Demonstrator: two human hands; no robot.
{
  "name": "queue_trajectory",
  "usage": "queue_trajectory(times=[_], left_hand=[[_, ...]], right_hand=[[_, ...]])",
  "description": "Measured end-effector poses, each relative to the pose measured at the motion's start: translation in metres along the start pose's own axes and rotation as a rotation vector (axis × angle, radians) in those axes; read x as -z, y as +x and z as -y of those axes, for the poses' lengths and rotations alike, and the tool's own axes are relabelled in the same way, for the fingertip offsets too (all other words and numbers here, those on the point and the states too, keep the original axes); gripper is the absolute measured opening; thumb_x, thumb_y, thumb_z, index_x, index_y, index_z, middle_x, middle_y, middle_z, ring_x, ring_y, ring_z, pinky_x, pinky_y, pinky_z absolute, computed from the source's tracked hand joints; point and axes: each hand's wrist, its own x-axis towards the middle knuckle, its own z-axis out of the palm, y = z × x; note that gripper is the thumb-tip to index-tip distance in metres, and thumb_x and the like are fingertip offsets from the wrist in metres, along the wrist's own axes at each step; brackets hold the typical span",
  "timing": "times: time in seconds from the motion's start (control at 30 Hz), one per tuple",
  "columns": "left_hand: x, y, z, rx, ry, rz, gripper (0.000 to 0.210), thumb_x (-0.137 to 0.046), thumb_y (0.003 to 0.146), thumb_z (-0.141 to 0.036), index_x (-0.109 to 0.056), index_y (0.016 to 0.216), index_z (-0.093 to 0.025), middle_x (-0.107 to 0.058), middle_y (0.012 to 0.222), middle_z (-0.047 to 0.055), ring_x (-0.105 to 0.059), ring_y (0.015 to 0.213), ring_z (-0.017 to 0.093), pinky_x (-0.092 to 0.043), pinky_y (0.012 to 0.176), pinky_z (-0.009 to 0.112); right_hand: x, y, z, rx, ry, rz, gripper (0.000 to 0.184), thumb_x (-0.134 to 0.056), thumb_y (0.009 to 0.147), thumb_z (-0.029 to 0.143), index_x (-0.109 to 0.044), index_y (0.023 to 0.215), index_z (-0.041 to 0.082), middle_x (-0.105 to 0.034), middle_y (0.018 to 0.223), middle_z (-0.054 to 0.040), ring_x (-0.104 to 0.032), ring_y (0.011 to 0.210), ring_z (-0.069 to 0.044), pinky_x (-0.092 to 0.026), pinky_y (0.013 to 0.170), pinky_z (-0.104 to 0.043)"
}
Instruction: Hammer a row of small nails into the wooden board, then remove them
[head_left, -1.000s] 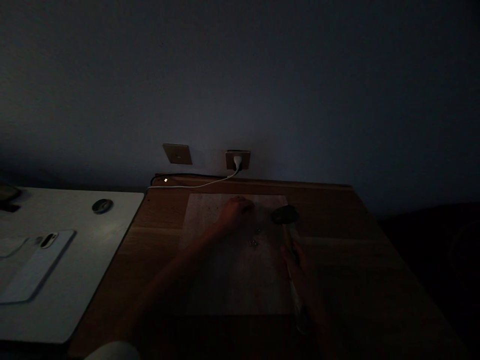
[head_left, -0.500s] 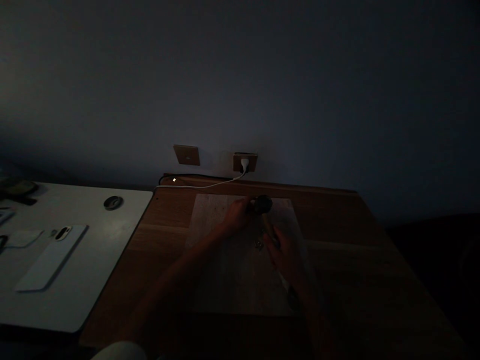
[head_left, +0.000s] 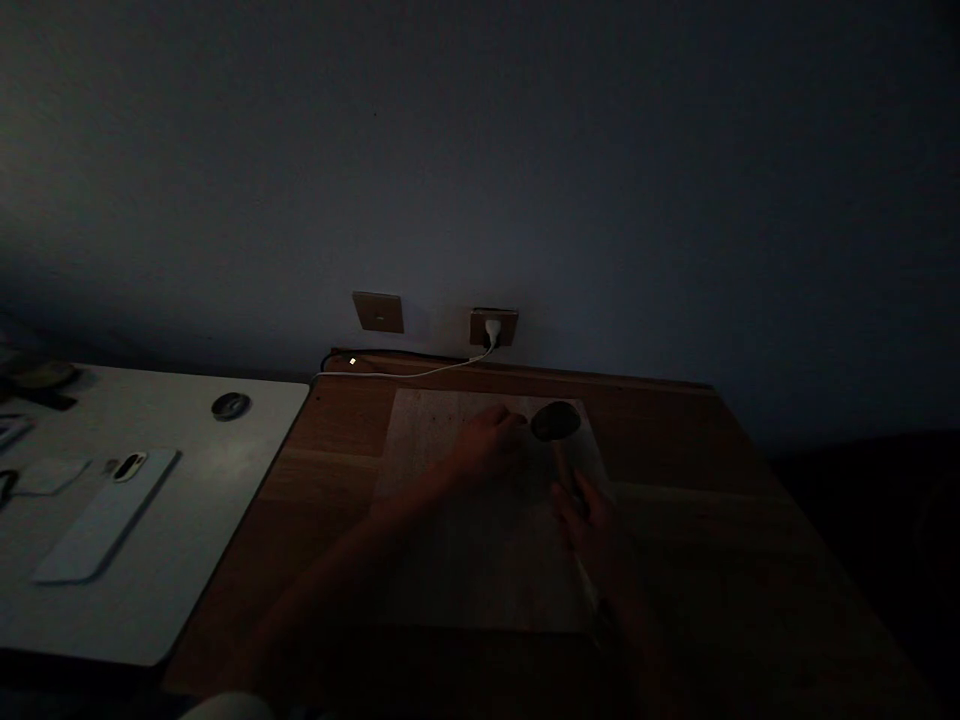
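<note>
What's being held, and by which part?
The right grip holds a hammer partway along its handle. It's too dark to tell whether the left grip holds anything.

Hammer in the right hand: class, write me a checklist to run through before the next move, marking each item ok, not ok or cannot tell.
1. Hammer gripped: ok; the right hand is closed around its handle.
2. Left hand well away from the hammer head: not ok; its fingertips appear close beside it.
3. Left hand's contents: cannot tell; too dark.
4. Lighting: not ok; the board is in deep shadow.
5. White cable off the board: ok; it runs behind it.
6. Phone off the board: ok; it lies on the white table.
</note>
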Motion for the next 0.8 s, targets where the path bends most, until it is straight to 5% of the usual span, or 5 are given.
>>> queue_trajectory(times=[0.13, 0.47, 0.57, 0.67, 0.8], left_hand=[[0.003, -0.008, -0.024, -0.143, 0.174, 0.221, 0.028, -0.062, 0.089, -0.026, -0.067, 0.116, -0.018, -0.068, 0.105, 0.011, -0.066, 0.101, 0.028, -0.056, 0.086, 0.038], [-0.003, 0.003, -0.033, -0.058, 0.036, 0.344, 0.025, -0.055, 0.092, -0.016, -0.071, 0.11, -0.018, -0.07, 0.1, 0.01, -0.069, 0.089, 0.023, -0.055, 0.077, 0.031], [0.0, 0.005, -0.022, -0.062, -0.037, 0.275, 0.024, -0.057, 0.089, -0.013, -0.073, 0.107, -0.019, -0.071, 0.1, 0.008, -0.069, 0.089, 0.021, -0.054, 0.08, 0.03], [0.003, 0.008, 0.0, 0.043, -0.104, 0.086, 0.022, -0.058, 0.087, -0.011, -0.073, 0.102, -0.017, -0.072, 0.101, 0.008, -0.069, 0.088, 0.02, -0.054, 0.082, 0.029], [0.006, 0.011, 0.032, 0.19, -0.22, -0.113, 0.019, -0.059, 0.087, -0.013, -0.073, 0.099, -0.017, -0.074, 0.097, 0.006, -0.069, 0.087, 0.018, -0.055, 0.082, 0.028]], right_hand=[[0.01, -0.007, -0.011, -0.052, -0.002, -0.042, 0.063, -0.056, 0.085, 0.065, -0.064, 0.123, 0.015, -0.06, 0.062, 0.0009, -0.059, 0.053, -0.02, -0.044, 0.049, -0.031], [0.012, -0.014, -0.024, -0.138, 0.048, -0.033, 0.079, -0.056, 0.083, 0.068, -0.058, 0.138, 0.011, -0.058, 0.058, 0.0021, -0.057, 0.05, -0.021, -0.043, 0.047, -0.032], [0.011, -0.013, -0.028, -0.103, 0.024, -0.062, 0.075, -0.056, 0.084, 0.067, -0.061, 0.136, 0.013, -0.071, 0.075, -0.006, -0.067, 0.069, -0.026, -0.051, 0.059, -0.035], [0.01, -0.012, -0.032, -0.039, -0.003, -0.113, 0.065, -0.059, 0.083, 0.065, -0.069, 0.127, 0.019, -0.075, 0.11, -0.0125, -0.069, 0.103, -0.031, -0.055, 0.082, -0.039], [0.01, -0.011, -0.036, -0.047, 0.005, -0.091, 0.065, -0.058, 0.084, 0.065, -0.069, 0.128, 0.019, -0.076, 0.106, -0.0115, -0.07, 0.099, -0.031, -0.056, 0.079, -0.04]])
